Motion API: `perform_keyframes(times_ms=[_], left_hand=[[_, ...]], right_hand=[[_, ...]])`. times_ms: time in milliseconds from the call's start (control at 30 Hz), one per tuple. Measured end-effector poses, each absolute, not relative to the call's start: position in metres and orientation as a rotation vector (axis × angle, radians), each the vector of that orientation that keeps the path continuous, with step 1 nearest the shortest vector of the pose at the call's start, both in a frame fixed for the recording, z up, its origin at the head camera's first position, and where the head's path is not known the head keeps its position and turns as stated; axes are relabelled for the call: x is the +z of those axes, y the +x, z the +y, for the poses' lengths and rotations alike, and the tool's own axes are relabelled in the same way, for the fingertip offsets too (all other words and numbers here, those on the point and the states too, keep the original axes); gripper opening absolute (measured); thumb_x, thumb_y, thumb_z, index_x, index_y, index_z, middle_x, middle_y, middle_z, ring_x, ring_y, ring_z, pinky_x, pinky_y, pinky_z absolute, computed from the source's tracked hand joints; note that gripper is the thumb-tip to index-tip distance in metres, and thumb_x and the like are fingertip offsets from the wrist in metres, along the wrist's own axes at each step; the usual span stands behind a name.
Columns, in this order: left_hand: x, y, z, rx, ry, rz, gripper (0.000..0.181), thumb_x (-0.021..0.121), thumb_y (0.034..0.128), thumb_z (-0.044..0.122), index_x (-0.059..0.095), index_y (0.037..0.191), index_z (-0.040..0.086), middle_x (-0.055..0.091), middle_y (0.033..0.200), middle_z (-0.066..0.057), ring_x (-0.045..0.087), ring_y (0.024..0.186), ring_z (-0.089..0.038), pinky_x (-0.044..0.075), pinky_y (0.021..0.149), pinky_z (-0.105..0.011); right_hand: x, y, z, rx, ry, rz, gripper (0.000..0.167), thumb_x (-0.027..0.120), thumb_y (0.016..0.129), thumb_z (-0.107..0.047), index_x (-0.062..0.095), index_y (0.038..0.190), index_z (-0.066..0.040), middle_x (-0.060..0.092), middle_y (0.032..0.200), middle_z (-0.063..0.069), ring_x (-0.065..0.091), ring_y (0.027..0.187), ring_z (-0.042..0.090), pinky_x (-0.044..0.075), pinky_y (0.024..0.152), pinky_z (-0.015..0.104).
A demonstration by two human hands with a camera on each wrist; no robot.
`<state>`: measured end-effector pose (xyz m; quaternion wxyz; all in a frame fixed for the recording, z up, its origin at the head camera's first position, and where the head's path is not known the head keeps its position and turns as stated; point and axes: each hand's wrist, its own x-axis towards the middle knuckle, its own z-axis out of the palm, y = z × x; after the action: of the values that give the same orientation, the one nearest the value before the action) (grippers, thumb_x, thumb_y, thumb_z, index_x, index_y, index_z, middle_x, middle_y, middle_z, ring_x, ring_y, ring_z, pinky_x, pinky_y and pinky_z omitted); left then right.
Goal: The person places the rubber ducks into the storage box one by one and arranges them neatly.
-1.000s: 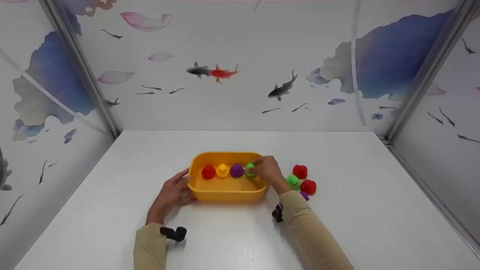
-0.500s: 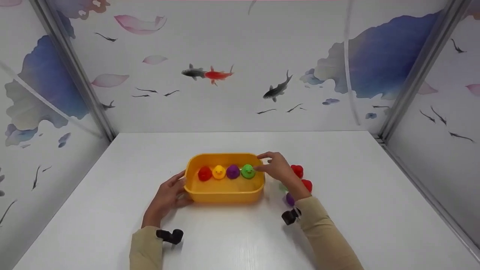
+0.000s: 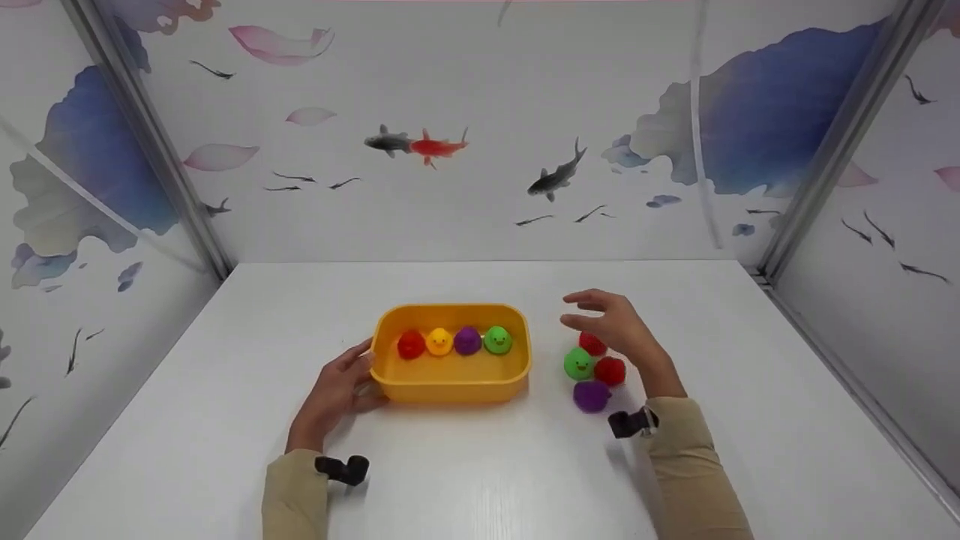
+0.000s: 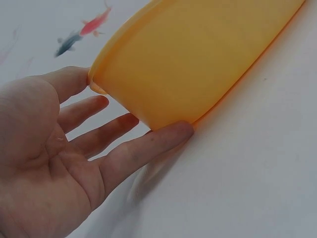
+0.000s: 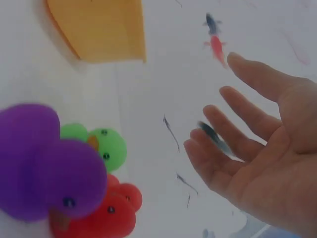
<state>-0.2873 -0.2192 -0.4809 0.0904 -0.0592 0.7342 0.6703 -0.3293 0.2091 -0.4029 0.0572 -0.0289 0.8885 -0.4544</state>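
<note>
In the head view, my left hand (image 3: 339, 386) rests against the left side of a yellow plastic basin (image 3: 450, 391). The left wrist view shows its fairly straight fingers and thumb touching the basin's outer wall (image 4: 188, 64). Inside stand toy ducks in a row: red (image 3: 411, 344), yellow (image 3: 439, 342), purple (image 3: 468, 340) and green (image 3: 498, 340). My right hand (image 3: 619, 326), with nothing in it, hovers behind and above a cluster of loose ducks: a green duck (image 3: 579, 364), a purple duck (image 3: 592, 396) and two red ducks (image 3: 610, 370), the rear one partly covered by the hand.
The basin and ducks stand on a white table (image 3: 450, 480). White panels (image 3: 465, 217) printed with fish and petals enclose its back and sides, with metal posts (image 3: 157, 150) at the corners. A small black camera sits on each wrist.
My right hand has let go of the green duck at the row's right end, withdrawn from the basin and moved right over the loose ducks. The left hand stays at the basin.
</note>
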Motion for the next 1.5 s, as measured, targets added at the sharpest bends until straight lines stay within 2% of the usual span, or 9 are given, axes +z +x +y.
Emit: perform_keyframes(times_ms=[133, 367, 567, 800, 1167, 1500], left_hand=[[-0.481, -0.288, -0.219, 1.991, -0.18, 2.181, 0.051, 0.051, 0.1043, 0.04, 0.04, 0.153, 0.03, 0.05, 0.153, -0.008, 0.06, 0.128, -0.029, 0.06, 0.092, -0.039], [-0.482, -0.29, -0.216, 1.977, -0.2, 2.178, 0.05, 0.051, 0.1045, 0.039, 0.041, 0.153, 0.03, 0.049, 0.154, -0.007, 0.058, 0.131, -0.03, 0.06, 0.093, -0.039], [-0.48, -0.291, -0.216, 1.965, -0.201, 2.2, 0.051, 0.052, 0.1038, 0.041, 0.042, 0.152, 0.03, 0.049, 0.153, -0.006, 0.06, 0.127, -0.028, 0.06, 0.093, -0.038], [-0.481, -0.29, -0.215, 1.986, -0.194, 2.193, 0.049, 0.051, 0.1049, 0.037, 0.043, 0.152, 0.028, 0.053, 0.15, -0.008, 0.064, 0.12, -0.025, 0.061, 0.09, -0.037], [-0.48, -0.288, -0.216, 1.983, -0.2, 2.186, 0.049, 0.051, 0.1046, 0.038, 0.044, 0.152, 0.028, 0.052, 0.151, -0.007, 0.064, 0.12, -0.025, 0.06, 0.091, -0.037], [-0.48, -0.286, -0.219, 1.99, -0.21, 2.185, 0.051, 0.053, 0.1036, 0.04, 0.043, 0.152, 0.029, 0.053, 0.15, -0.008, 0.065, 0.12, -0.025, 0.06, 0.092, -0.037]], right_hand=[[-0.41, -0.331, 0.23, -1.373, -0.147, 2.744, 0.052, 0.07, 0.093, -0.038, 0.057, 0.139, -0.018, 0.051, 0.149, 0.016, 0.043, 0.142, 0.04, 0.046, 0.111, 0.055], [-0.426, -0.334, 0.251, -1.327, -0.131, 2.765, 0.048, 0.068, 0.095, -0.036, 0.059, 0.137, -0.014, 0.049, 0.15, 0.022, 0.04, 0.142, 0.044, 0.04, 0.113, 0.062], [-0.439, -0.34, 0.262, -1.336, -0.06, 2.732, 0.053, 0.067, 0.095, -0.039, 0.056, 0.14, -0.012, 0.048, 0.151, 0.02, 0.039, 0.143, 0.043, 0.037, 0.116, 0.061], [-0.451, -0.34, 0.274, -1.424, -0.076, 2.647, 0.05, 0.053, 0.104, -0.035, 0.048, 0.147, -0.012, 0.045, 0.154, 0.019, 0.047, 0.138, 0.042, 0.034, 0.119, 0.06], [-0.461, -0.344, 0.27, -1.435, -0.039, 2.587, 0.054, 0.055, 0.103, -0.035, 0.046, 0.148, -0.007, 0.044, 0.153, 0.02, 0.048, 0.136, 0.038, 0.043, 0.115, 0.05], [-0.464, -0.344, 0.263, -1.394, 0.065, 2.541, 0.057, 0.059, 0.099, -0.037, 0.047, 0.147, -0.009, 0.044, 0.152, 0.021, 0.046, 0.135, 0.04, 0.038, 0.117, 0.056]])
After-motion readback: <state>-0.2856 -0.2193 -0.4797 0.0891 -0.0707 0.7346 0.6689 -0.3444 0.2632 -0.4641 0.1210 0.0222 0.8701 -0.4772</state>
